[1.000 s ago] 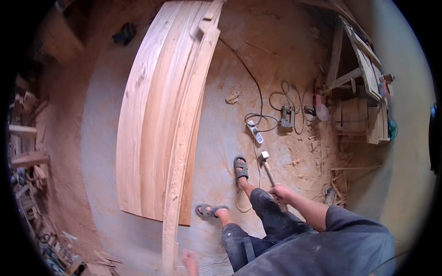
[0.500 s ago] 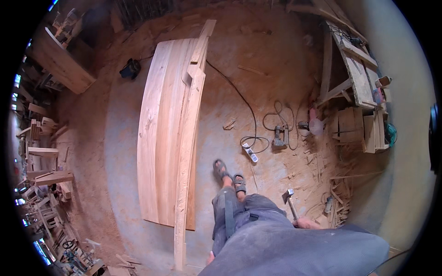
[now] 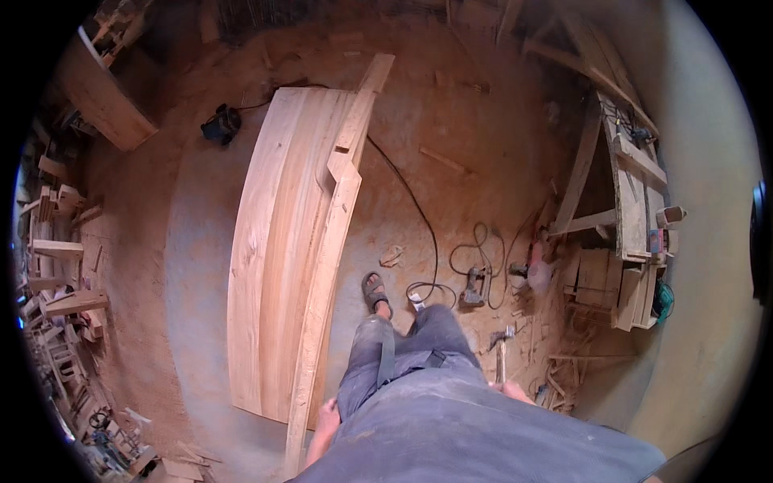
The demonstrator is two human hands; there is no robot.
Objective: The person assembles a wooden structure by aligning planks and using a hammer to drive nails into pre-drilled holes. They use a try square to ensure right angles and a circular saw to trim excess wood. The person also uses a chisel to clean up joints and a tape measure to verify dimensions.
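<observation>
"At four o'clock, what's around?"
"I see a power tool and the hammer, its head twelve o'clock from the right hand gripping it. Left hand, beam at ten: spread or closed, I can't tell."

panel at 9 o'clock that was smooth, matt pale wood, plank at 7 that looked like bare wood, hammer between 4 and 5 that was dull metal on light wood, shirt at 5 that was matt cloth, powdery sawdust at 1
</observation>
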